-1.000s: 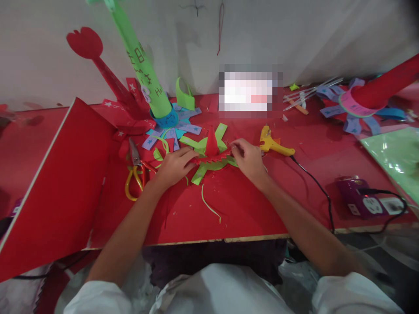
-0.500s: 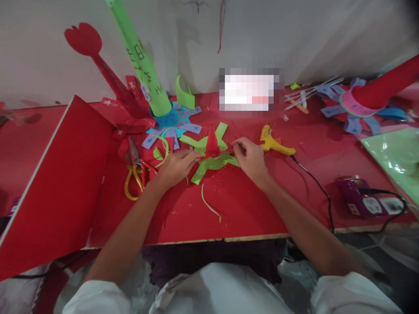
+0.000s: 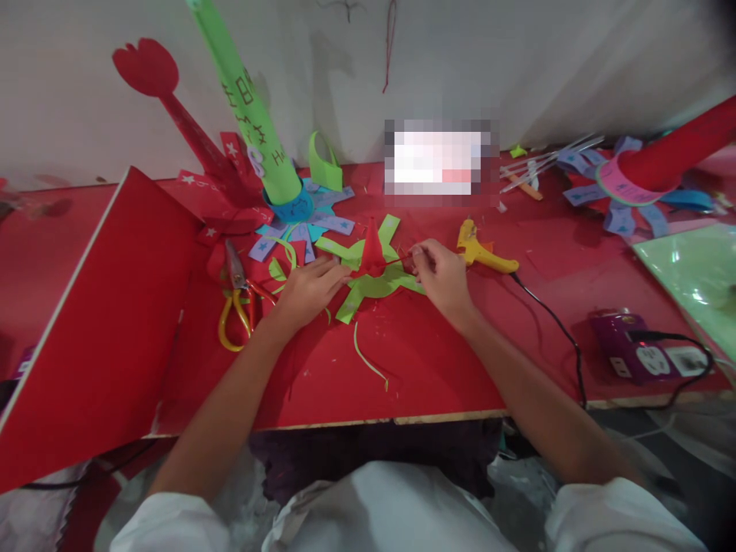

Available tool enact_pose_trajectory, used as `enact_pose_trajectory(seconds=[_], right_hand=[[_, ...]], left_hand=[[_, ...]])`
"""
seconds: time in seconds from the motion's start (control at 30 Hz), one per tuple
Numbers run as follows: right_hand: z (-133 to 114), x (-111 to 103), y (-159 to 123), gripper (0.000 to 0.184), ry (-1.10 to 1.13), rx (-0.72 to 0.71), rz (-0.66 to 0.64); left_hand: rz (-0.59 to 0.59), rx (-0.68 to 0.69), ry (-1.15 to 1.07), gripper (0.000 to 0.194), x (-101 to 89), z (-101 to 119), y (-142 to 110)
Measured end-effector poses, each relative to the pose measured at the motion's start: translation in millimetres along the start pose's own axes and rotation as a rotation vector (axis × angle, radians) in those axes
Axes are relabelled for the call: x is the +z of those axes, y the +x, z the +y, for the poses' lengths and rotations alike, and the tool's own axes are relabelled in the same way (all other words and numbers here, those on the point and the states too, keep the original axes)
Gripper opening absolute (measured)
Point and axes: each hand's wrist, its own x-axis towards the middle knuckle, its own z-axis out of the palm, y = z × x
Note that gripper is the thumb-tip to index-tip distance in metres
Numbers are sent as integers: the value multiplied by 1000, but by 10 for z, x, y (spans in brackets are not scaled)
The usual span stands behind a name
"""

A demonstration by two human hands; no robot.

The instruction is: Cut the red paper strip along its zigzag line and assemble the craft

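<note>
A lime-green foam cutout (image 3: 376, 287) with several arms lies flat on the red table. On its middle stands a pointed red cone (image 3: 373, 249). A thin red strip (image 3: 395, 261) runs from the cone's base out to my right hand (image 3: 440, 272), whose thumb and fingers pinch its end. My left hand (image 3: 313, 289) rests at the cutout's left side, fingers pressed together at the red piece by the cone's base. What those fingertips hold is partly hidden. Beside my right hand lies a yellow glue gun (image 3: 483, 253).
Scissors (image 3: 233, 318) and red-handled pliers (image 3: 237, 272) lie left of my left hand. A tall green tube (image 3: 253, 123) and a red foam flower (image 3: 184, 115) stand behind. The glue gun's cord runs to a purple power box (image 3: 629, 349). A red board (image 3: 109, 322) leans at left.
My right hand has shifted slightly right, and the red strip between it and the cone now looks straighter. The left hand has barely moved.
</note>
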Motion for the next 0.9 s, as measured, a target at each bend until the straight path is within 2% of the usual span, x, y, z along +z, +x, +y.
enact_pose_trajectory(seconds=[0.27,0.6,0.9], right_hand=[[-12,-7,-10,31,-34,-27,18],[13,-4,0,36,-79,-72,48],[15,11,-4,41,-71,-82,44]], left_hand=[[8,-57,-118,15,-6,17,8],[-101,51,-82,12,-38,41,7],[-177,122,-81,22,-5,29,19]])
